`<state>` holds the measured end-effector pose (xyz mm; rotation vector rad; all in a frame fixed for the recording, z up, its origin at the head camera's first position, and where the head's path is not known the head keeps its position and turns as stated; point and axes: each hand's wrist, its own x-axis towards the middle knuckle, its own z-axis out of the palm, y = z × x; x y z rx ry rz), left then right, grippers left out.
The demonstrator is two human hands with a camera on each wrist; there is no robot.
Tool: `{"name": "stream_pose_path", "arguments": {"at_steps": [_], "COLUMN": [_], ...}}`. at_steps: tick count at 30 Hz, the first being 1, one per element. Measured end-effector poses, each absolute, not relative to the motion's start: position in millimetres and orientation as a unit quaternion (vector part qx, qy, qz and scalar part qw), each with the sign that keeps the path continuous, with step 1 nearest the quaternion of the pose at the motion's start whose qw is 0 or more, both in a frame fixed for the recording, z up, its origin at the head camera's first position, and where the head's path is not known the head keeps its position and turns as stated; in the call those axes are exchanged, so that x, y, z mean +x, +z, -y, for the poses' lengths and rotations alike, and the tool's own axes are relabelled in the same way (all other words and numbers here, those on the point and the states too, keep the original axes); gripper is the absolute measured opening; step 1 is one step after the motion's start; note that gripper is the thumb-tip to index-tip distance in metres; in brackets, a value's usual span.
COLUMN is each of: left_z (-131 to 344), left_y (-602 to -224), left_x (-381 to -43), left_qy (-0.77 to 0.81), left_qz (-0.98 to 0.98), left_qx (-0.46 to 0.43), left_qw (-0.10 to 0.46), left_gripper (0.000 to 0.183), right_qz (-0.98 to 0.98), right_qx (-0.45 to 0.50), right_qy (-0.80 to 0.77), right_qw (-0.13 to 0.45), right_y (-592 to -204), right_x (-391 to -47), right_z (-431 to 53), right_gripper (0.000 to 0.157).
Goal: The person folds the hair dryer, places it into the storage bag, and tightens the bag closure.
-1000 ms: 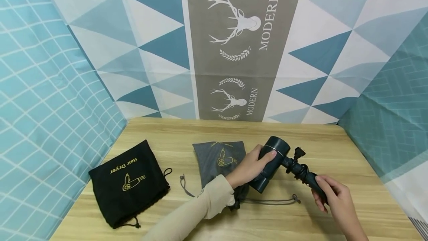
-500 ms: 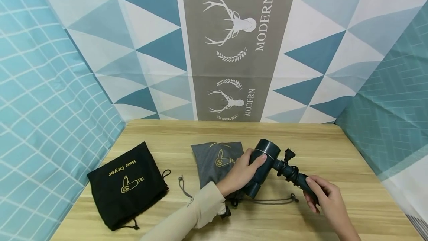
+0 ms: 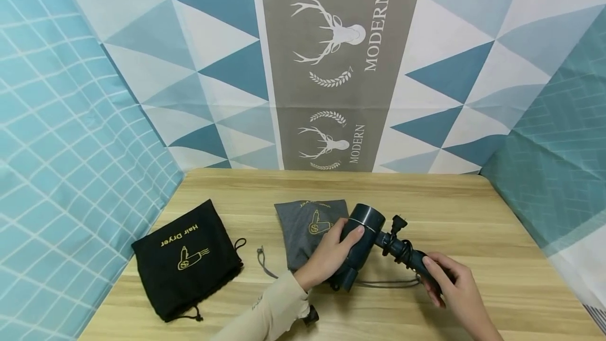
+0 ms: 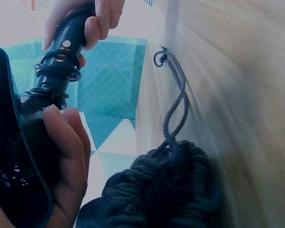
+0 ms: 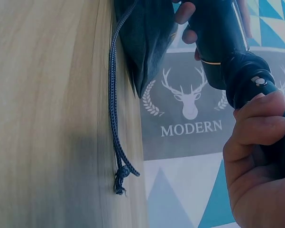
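Person's L hand is wrapped part-open round the barrel of a dark hair dryer, thumb on top; R hand has its fingers curled round the handle, w/ the cord wound about it & the plug poking up. Dryer's held tilted, clear of the wood table, nr the grey bag, which lies partly behind the L hand. Bag's drawstring trails R. Black bag lies flat, well off to the L.

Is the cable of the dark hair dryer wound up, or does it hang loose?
Wound up: the cable is coiled around the handle, between the barrel and the right hand, and its plug sticks out.
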<state>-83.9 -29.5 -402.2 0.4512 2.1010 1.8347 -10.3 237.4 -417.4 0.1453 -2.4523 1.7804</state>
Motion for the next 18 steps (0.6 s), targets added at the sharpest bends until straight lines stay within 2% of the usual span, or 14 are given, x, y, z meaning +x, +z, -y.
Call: {"name": "stream_pose_path", "arguments": {"at_steps": [8,13,18], "left_z": [43.2,58.4,69.7], "left_y": [-406.2,-409.0,-406.5], "left_x": [-69.4,-61.7,-55.5], "left_qy": [0.64,0.65,0.649], "left_qz": [-0.743,-0.737,-0.743], "left_qx": [0.138,0.131,0.111], "left_qw": [0.137,0.13,0.121], "left_gripper": [0.055,0.052,0.054], "right_qz": [0.815,0.838,0.887], "right_qx": [0.065,0.084,0.121], "right_qy": [0.574,0.539,0.434], "right_qw": [0.045,0.029,0.099], "right_y": [-415.5,-413.8,-415.9], "right_x": [-4.3,-1.4,1.1], "right_z": [-227.3,-220.7,-215.9], "right_gripper": [0.021,0.029,0.037]}}
